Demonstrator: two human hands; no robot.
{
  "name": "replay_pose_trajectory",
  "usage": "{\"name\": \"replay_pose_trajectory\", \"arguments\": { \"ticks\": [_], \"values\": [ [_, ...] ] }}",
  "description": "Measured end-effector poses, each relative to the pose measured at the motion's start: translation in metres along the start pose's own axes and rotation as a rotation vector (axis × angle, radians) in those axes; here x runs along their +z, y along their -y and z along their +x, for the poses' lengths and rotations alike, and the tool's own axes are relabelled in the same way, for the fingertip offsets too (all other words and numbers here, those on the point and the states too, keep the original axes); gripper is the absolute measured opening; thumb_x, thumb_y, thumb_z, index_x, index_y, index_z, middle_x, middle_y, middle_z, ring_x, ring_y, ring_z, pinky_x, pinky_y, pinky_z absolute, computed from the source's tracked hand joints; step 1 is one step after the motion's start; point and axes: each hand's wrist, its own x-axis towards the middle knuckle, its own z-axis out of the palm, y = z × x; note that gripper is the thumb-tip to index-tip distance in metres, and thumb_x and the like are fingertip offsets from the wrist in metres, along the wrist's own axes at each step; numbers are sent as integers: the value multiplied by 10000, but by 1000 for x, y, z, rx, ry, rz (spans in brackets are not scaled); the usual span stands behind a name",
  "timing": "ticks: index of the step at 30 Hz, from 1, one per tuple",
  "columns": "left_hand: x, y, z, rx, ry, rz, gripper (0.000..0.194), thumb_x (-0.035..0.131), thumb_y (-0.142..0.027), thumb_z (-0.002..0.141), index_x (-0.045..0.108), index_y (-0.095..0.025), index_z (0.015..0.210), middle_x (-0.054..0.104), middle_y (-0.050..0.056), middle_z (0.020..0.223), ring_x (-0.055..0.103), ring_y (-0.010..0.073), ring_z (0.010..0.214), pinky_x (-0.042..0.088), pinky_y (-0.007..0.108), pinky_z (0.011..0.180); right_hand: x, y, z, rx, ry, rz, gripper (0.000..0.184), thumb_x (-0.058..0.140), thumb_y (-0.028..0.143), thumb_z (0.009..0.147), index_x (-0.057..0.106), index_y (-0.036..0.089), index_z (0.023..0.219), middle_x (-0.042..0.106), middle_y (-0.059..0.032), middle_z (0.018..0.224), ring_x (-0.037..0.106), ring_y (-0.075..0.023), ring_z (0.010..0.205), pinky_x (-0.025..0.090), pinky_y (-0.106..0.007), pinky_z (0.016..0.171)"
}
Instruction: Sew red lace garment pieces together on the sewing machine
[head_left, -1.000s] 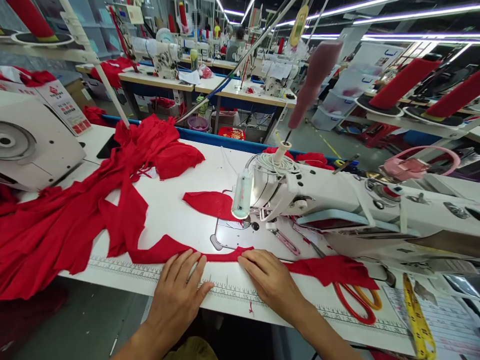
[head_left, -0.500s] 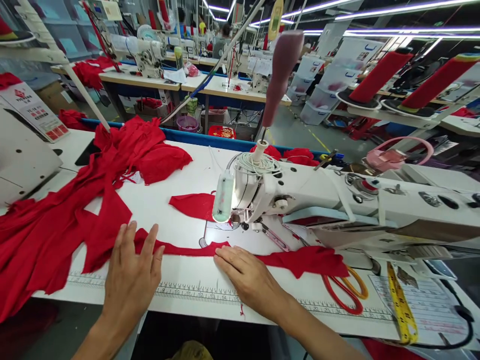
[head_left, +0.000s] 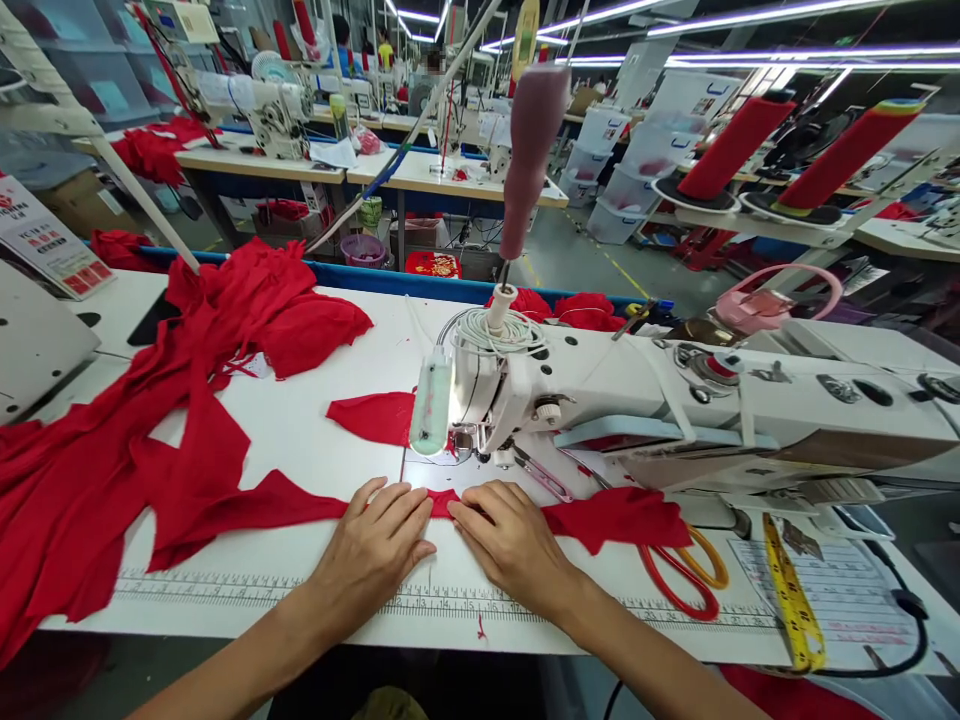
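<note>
A narrow strip of red fabric [head_left: 444, 503] lies along the front of the white sewing table, running beneath both hands. My left hand [head_left: 379, 540] rests flat on it, fingers stretched out and thumb apart. Close by on the right, my right hand [head_left: 514, 545] has its fingers bent and drawn together on the strip; their undersides are hidden. Just behind the hands stands the sewing machine head [head_left: 487, 400], with a second red piece [head_left: 371, 418] reaching under its needle area. The strip's wider end [head_left: 619, 518] spreads out to the right.
A large heap of red fabric [head_left: 187, 430] covers the table's left side. Scissors with red and orange handles [head_left: 682, 585] lie at the right, beside a yellow tape measure [head_left: 791, 600]. Tweezers [head_left: 544, 472] rest under the machine arm. A printed ruler [head_left: 420, 600] follows the front edge.
My left hand has moved right along the strip, close to my right hand. The right hand's fingers have bent and risen from lying flat. The view has shifted slightly.
</note>
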Motion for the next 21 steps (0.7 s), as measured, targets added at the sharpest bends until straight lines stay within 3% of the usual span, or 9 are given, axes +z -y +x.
{"name": "replay_pose_trajectory", "arguments": {
  "ticks": [5,12,16,21],
  "values": [
    [-1,8,4,19,5,-9,287,568,-167,949,631,-141,1228,717,91,1170,622,292,1133,254,586,1139,2,-5,2,15,3,-75,192,507,164,983,690,181,1038,623,-45,841,529,-179,778,377,-320,671],
    [4,21,5,11,26,-74,295,544,-155,956,630,-171,1238,715,95,1180,591,286,1197,164,653,1169,2,-11,7,22,12,-58,180,519,178,983,697,193,1011,613,-37,823,545,-173,789,383,-312,684],
    [2,26,9,69,39,-75,245,551,-148,958,641,-156,1186,727,84,1120,597,283,1167,160,661,1161,4,-13,5,15,-14,-26,187,514,171,982,696,183,1020,612,-33,805,535,-165,756,369,-312,666],
    [-1,28,14,65,-14,-95,221,581,-158,941,651,-155,1150,727,79,1036,632,243,1060,260,608,1147,6,-15,2,54,-42,-9,168,528,173,976,695,186,979,618,-20,782,526,-151,705,358,-320,651]
  ]
}}
